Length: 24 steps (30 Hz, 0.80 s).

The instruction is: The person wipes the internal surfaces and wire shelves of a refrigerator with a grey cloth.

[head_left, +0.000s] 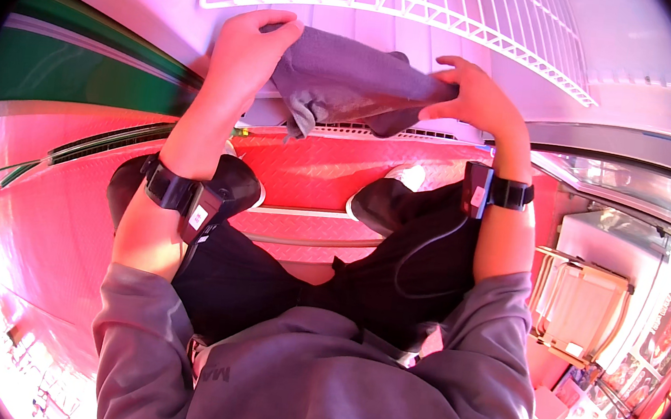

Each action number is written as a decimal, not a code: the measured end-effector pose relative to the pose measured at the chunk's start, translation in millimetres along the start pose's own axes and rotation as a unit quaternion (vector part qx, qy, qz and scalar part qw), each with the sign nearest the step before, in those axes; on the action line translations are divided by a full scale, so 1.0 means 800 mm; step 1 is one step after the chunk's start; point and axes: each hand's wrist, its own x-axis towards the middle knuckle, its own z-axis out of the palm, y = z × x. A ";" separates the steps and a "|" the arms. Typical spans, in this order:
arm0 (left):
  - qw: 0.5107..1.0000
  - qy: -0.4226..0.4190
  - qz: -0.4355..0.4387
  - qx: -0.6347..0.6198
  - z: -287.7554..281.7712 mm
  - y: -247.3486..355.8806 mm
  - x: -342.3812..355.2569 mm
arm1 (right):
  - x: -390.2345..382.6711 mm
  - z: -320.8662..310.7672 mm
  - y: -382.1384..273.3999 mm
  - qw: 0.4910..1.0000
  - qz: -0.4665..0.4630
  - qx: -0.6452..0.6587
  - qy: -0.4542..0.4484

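A dark grey cloth [344, 84] is stretched between my hands above the floor of a white cabinet interior. My left hand [250, 53] pinches its left corner between thumb and fingers, and that side hangs down in crumpled folds. My right hand [474, 97] holds the right end, fingers curved around it with some fingertips lifted off the fabric. Just beyond the cloth is a white wire shelf [389, 11]. Both of my wrists carry black strapped devices.
A green door panel [81, 60] runs along the left. My legs and shoes rest over a red textured floor [298, 173] below the cabinet opening. At the right are a glass edge, a metal surface, and a folded chair-like frame [579, 305].
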 end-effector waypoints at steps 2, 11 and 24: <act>0.998 -0.039 0.001 0.039 -0.003 0.008 -0.004 | 0.006 0.000 0.010 0.998 0.055 0.017 -0.035; 0.899 -0.152 0.096 0.400 -0.018 -0.002 -0.004 | 0.011 -0.022 0.012 0.924 0.068 0.360 0.114; 0.991 -0.078 0.018 0.106 0.005 -0.010 0.007 | 0.023 -0.014 -0.012 0.906 0.197 0.205 0.313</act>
